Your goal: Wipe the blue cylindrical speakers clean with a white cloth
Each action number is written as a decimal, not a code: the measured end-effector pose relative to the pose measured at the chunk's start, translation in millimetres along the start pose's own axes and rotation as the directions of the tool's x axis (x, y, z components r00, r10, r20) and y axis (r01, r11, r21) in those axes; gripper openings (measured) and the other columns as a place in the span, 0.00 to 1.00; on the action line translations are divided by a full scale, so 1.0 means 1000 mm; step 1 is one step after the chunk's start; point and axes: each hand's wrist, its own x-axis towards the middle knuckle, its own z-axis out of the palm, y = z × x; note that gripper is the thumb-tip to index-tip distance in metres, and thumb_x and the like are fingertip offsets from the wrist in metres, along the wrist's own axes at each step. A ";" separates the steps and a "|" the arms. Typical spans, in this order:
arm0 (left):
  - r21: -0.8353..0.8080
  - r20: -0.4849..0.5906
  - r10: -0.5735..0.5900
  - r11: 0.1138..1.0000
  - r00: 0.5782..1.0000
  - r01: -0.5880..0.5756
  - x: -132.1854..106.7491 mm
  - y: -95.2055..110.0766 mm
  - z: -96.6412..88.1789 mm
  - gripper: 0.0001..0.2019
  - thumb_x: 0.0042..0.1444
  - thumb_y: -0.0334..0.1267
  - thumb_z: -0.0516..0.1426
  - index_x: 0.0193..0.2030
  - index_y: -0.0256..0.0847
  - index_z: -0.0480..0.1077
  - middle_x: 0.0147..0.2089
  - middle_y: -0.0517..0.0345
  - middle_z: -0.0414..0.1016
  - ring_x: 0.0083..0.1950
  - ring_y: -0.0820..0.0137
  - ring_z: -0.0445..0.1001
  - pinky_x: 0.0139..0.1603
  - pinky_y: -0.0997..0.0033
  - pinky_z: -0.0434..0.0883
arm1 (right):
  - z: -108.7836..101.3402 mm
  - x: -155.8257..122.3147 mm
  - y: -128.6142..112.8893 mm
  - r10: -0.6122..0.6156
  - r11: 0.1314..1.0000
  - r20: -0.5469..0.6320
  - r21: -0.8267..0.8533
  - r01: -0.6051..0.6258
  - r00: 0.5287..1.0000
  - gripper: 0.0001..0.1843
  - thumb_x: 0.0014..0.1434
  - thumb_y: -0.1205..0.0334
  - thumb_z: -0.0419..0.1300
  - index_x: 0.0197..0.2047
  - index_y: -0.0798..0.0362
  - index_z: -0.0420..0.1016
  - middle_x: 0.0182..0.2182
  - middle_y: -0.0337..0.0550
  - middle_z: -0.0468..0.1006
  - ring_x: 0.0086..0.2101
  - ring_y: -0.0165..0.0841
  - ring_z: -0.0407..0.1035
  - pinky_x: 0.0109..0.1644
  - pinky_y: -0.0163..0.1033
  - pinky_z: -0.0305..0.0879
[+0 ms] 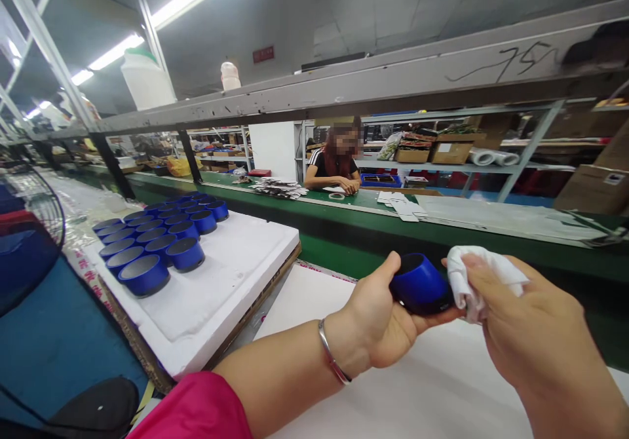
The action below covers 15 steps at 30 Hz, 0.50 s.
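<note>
My left hand (378, 324) cups a small blue round shell (419, 283) with a dark open top, held above a white foam sheet (422, 393). Pressed against the shell's right side is a crumpled white cloth (470, 280), pinched in my right hand (531, 331). A silver bangle circles my left wrist, and a pink sleeve shows at the bottom edge.
To the left, several more blue shells (162, 239) stand in rows on a white foam board (216, 288). A green conveyor belt (344, 229) runs across behind. Beyond it a person sits at the far bench. A fan guard (29, 229) is at far left.
</note>
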 end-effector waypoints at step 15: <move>-0.036 -0.146 0.118 0.991 0.982 -0.125 0.002 0.002 0.003 0.22 0.85 0.34 0.55 0.33 0.37 0.74 0.33 0.57 0.73 0.34 0.71 0.72 0.43 0.73 0.73 | 0.042 -0.027 0.041 -0.755 0.620 0.096 -0.221 0.753 0.649 0.13 0.77 0.46 0.63 0.50 0.46 0.69 0.55 0.58 0.80 0.55 0.54 0.78 0.55 0.59 0.75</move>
